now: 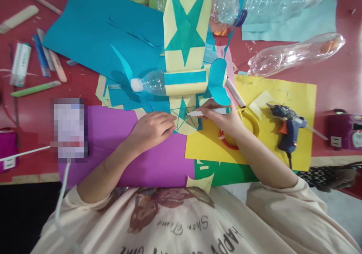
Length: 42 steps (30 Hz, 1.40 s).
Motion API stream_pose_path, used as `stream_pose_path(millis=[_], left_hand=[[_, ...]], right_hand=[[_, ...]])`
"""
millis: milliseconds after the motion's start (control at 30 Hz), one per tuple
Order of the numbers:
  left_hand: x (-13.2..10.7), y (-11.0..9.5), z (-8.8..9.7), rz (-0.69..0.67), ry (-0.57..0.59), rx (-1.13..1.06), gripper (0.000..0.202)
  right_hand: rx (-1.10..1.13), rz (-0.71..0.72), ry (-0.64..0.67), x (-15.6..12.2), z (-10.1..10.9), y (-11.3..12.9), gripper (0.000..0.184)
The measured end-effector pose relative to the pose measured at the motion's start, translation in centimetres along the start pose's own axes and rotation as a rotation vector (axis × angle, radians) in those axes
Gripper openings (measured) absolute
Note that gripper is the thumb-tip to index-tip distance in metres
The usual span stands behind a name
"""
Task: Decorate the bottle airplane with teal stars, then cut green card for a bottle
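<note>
A model plane (185,78) made from a plastic bottle and pale yellow paper lies in front of me, its white cap pointing left. Its far wing bears a filled green star (187,29). On the near wing is an outlined star (183,112), green in its upper part and pale below. My right hand (219,116) grips a white marker (209,112) with a green end, its tip on that star. Resting beside the near wing's left edge, my left hand (154,129) has its fingers bent together; whether anything is under them is hidden.
Purple (107,133) and yellow (296,95) sheets lie under my arms. On the yellow one are a blue glue gun (291,131) and a roll of yellow tape (253,120). A phone (69,129) with a cable is at left. Clear bottles (296,56) lie at far right.
</note>
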<state>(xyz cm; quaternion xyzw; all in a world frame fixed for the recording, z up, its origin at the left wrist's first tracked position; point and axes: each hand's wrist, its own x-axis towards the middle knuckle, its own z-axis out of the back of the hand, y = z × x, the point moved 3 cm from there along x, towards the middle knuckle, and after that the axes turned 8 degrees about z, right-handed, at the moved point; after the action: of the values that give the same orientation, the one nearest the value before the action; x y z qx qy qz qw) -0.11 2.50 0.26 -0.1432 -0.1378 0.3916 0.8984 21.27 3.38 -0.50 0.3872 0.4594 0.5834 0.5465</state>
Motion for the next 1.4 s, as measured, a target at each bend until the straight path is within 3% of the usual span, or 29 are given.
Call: stream_pose_path(millis=[233, 467, 733, 1167, 1400], left_hand=[[-0.05, 0.01, -0.13, 0.012, 0.013, 0.001, 0.032], [0.01, -0.17, 0.18, -0.044, -0.070, 0.001, 0.032], [0.02, 0.07, -0.01, 0.007, 0.001, -0.009, 0.032], [-0.10, 0.06, -0.08, -0.004, -0.020, -0.029, 0.034], [-0.02, 0.00, 0.03, -0.026, -0.047, -0.009, 0.034]], right_hand=[[-0.098, 0.002, 0.073, -0.22, 0.10, 0.31, 0.015], [-0.023, 0.000, -0.092, 0.09, 0.38, -0.18, 0.018], [-0.003, 0.047, -0.049, 0.00, 0.11, -0.23, 0.011], [-0.050, 0.024, 0.074, 0.01, 0.05, 0.51, 0.015], [0.014, 0.002, -0.091, 0.05, 0.27, -0.28, 0.016]])
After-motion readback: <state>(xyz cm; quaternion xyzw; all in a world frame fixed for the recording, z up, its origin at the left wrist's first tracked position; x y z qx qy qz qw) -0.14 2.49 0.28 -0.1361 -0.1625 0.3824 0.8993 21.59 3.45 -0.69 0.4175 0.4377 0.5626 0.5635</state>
